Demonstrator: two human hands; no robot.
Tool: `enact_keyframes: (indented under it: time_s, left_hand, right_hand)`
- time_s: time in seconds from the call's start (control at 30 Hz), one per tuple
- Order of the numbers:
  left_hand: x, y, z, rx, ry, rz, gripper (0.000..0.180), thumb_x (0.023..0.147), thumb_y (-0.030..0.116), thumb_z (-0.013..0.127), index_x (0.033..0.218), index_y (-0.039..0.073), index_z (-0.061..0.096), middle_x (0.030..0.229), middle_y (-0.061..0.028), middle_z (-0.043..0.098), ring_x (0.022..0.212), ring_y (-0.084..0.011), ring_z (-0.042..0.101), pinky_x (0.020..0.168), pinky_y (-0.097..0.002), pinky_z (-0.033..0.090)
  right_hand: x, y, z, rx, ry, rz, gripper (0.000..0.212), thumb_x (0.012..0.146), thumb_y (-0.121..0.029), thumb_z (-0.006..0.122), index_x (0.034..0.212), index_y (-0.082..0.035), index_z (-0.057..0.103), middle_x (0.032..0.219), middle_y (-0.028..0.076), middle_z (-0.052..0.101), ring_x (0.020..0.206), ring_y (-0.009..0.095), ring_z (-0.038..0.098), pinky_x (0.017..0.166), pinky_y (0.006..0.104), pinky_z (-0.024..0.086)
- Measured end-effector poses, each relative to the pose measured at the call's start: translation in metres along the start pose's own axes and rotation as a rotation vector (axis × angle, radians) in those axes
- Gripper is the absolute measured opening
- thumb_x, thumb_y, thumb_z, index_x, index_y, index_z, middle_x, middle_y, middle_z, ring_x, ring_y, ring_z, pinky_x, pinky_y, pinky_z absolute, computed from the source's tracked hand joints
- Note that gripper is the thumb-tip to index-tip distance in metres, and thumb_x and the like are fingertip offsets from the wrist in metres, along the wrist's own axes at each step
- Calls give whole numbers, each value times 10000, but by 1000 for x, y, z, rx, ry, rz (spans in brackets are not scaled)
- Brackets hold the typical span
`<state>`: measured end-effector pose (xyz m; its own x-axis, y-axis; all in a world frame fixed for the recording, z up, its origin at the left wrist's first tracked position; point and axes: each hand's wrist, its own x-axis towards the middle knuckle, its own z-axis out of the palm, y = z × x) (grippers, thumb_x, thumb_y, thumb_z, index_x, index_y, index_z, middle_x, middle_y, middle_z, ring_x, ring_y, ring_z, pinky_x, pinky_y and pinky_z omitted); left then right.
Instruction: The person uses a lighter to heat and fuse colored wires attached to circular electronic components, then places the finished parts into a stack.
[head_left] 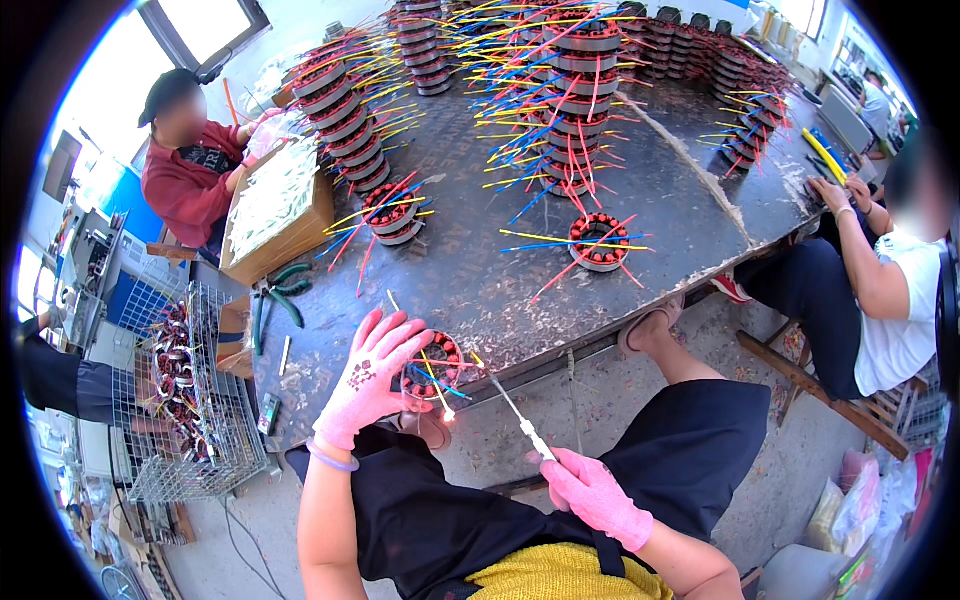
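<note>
At the table's near edge, my left hand [377, 375], in a pink glove, grips a round motor stator [447, 352] with red windings. Its thumb and palm are against the ring's left side and its upper fingers are stretched out. Yellow, blue and red wires stick out of the stator, and a small bright glow shows at a wire end below it. My right hand [598, 495], gloved in pink too, is closed round the white handle of a slim tool [533, 438] with a thin metal shaft. The shaft points up toward the stator's wires; whether it touches one I cannot tell.
Another stator [599, 242] lies on the dark table [460, 260], before tall stator stacks [580, 110]. Green-handled pliers [285, 290] lie beside a carton of white pieces [275, 205]. A wire basket [200, 400] stands left. Co-workers sit left and right.
</note>
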<state>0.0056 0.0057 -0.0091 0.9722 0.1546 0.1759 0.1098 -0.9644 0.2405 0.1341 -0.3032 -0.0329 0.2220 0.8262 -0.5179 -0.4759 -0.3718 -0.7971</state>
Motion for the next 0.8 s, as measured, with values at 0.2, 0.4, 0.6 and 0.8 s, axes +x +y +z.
enact_keyframes:
  time_s: [0.2,0.4,0.6,0.8]
  left_hand:
    - [0,2,-4,-17,-41,-26,903,574,421,821,1364,93,531,1419,-83,503,1389,-322,375,1190,-510,200]
    - [1,2,-2,-5,-32,-18,911,548,419,828,1351,103,538,1393,-94,517,1361,-323,407,1183,-514,221]
    - [1,1,-2,8,-32,-11,902,562,429,825,1353,104,537,1391,-94,518,1361,-323,409,1182,-515,221]
    - [1,1,-1,5,-23,-10,894,571,427,823,1354,104,537,1388,-95,521,1359,-323,411,1182,-513,221]
  right_hand:
    - [-1,-1,0,-8,11,2,360,1028,-248,483,1281,-6,570,701,-45,453,586,46,431,531,232,358]
    - [0,1,0,-11,3,0,372,1029,-259,478,1276,3,568,703,-39,463,589,52,447,540,231,375]
    - [0,-4,1,-82,4,-10,369,1031,-262,470,1270,1,570,701,-30,480,593,54,462,548,233,389]
    - [2,3,0,-26,1,-15,366,1031,-261,470,1275,-6,567,699,-29,479,590,55,458,547,235,388]
